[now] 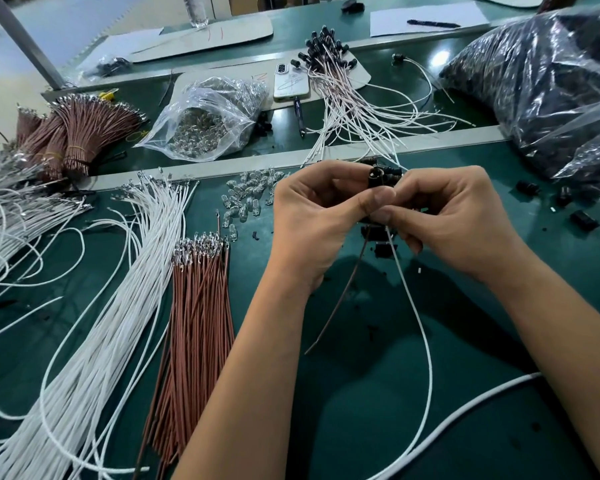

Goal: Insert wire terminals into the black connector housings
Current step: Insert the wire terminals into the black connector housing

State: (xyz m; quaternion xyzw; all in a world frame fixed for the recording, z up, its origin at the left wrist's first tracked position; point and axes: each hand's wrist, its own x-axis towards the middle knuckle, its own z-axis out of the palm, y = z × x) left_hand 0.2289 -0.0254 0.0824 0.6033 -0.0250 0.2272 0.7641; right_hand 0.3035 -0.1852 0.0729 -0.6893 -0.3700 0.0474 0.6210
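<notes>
Both hands, left hand (312,216) and right hand (444,216), pinch 1 black housing (374,178); below it trail 2 wires. Better to seat each terminal straight, fully home.

- Housing (378,178) at centre, between both hands.
- Wire bundles (194,306) at nine o'clock on the table (499,427).
- Bulb bag (208,123) at eleven.
- Big bag (548,84) at two.
</notes>
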